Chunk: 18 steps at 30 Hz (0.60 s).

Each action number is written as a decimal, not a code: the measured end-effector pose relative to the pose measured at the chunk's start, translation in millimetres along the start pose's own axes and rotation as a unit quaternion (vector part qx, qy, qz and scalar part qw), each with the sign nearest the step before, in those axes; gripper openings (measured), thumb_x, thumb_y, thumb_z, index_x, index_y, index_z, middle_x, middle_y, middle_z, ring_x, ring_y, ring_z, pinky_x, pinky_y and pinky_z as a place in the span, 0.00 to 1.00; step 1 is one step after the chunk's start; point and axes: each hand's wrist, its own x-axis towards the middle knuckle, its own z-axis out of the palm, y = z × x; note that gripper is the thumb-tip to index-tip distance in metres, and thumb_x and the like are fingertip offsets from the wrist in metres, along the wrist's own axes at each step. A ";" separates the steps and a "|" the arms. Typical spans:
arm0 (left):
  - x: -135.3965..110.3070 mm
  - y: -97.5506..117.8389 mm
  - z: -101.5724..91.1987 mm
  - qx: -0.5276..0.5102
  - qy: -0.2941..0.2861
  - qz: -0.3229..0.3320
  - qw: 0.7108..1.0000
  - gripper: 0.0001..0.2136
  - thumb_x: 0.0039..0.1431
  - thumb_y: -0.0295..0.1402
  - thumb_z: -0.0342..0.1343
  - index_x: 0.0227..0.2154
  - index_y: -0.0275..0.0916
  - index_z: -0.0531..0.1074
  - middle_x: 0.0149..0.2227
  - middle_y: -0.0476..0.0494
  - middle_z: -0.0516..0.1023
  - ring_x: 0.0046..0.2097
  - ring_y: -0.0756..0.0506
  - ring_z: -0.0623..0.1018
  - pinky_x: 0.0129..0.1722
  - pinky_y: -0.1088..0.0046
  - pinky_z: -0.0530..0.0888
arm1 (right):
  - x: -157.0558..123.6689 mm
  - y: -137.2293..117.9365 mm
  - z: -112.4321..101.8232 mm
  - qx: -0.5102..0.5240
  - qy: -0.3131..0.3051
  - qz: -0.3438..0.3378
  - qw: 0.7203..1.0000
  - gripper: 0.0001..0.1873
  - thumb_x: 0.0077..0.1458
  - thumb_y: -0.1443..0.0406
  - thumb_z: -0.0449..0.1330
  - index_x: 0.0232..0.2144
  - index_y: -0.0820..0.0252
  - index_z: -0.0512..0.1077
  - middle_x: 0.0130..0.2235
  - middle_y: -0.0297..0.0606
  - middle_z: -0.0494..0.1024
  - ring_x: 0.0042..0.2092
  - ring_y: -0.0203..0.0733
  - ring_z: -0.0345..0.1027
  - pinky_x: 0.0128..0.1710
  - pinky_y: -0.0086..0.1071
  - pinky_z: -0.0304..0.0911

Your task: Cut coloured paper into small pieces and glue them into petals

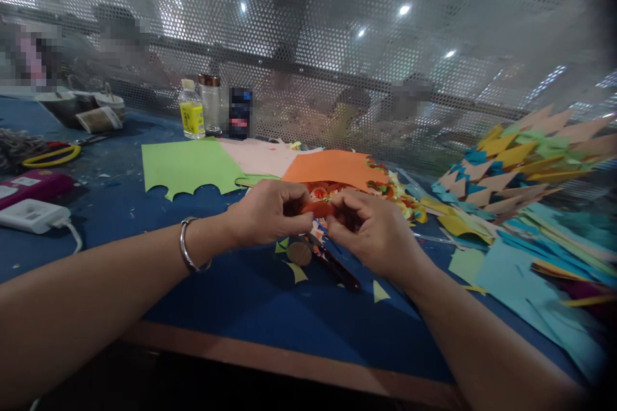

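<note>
In the head view, your left hand (272, 209) and right hand (371, 225) meet over a blue tabletop (168, 298), a small orange paper piece (318, 207) pinched between them. The fingers of each hand are clamped on it, thumb against fingertips, the left at one end and the right at the other; the piece sits above the table, near the middle of the view. A silver bracelet (183, 245) circles your left wrist.

Just below your hands lie a dark-handled tool (343, 270), its far end partly hidden, a round brownish disc (299, 253) and a pale green scrap (297, 271); a second pale scrap (380, 291) rests below your right hand. Beyond your fingers, a green sheet (187, 164) with a scalloped near edge, a pink sheet (258, 155) and an orange sheet (332, 168) spread side by side, overlapping.

To your right stands a spiky folded-paper form (515, 167) in several colours, with a light blue sheet (520, 282) lying nearer you. To your left are yellow-handled scissors (52, 156) and a white adapter (35, 215) with a cable. A bottle with a yellow label (193, 117) stands upright before a perforated metal screen (313, 32).
</note>
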 end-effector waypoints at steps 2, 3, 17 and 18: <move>0.3 -1.5 -0.2 0.006 0.002 -0.004 1.000 0.09 0.52 0.31 0.54 0.20 0.37 0.62 0.19 0.55 0.60 0.23 0.55 0.59 0.23 0.75 0.54 | 0.1 1.0 0.3 0.003 0.000 0.001 1.000 0.06 0.49 0.67 0.56 0.23 0.58 0.62 0.22 0.27 0.59 0.23 0.31 0.52 0.23 0.28 0.52; 0.5 -1.9 -0.2 0.007 0.001 -0.007 1.000 0.09 0.51 0.31 0.54 0.19 0.37 0.62 0.19 0.55 0.60 0.23 0.55 0.59 0.23 0.75 0.54 | 0.4 1.4 0.6 0.001 -0.002 0.002 1.000 0.05 0.49 0.67 0.56 0.23 0.58 0.63 0.22 0.27 0.60 0.23 0.31 0.52 0.23 0.28 0.52; 5.6 -9.6 -17.2 -0.005 0.002 -0.076 0.997 0.04 0.51 0.31 0.54 0.24 0.37 0.71 0.22 0.49 0.72 0.24 0.53 0.72 0.24 0.77 0.65 | 4.7 10.9 -5.4 -0.103 -0.022 0.002 0.994 0.08 0.49 0.65 0.57 0.22 0.58 0.61 0.20 0.28 0.63 0.22 0.32 0.55 0.23 0.29 0.50; 5.9 -10.1 -16.5 -0.008 0.019 -0.062 0.998 0.05 0.53 0.32 0.54 0.27 0.37 0.72 0.24 0.48 0.73 0.26 0.52 0.72 0.25 0.77 0.66 | 5.1 10.8 -5.4 -0.102 -0.033 0.004 0.994 0.08 0.48 0.65 0.58 0.21 0.58 0.62 0.20 0.28 0.64 0.22 0.32 0.55 0.23 0.29 0.50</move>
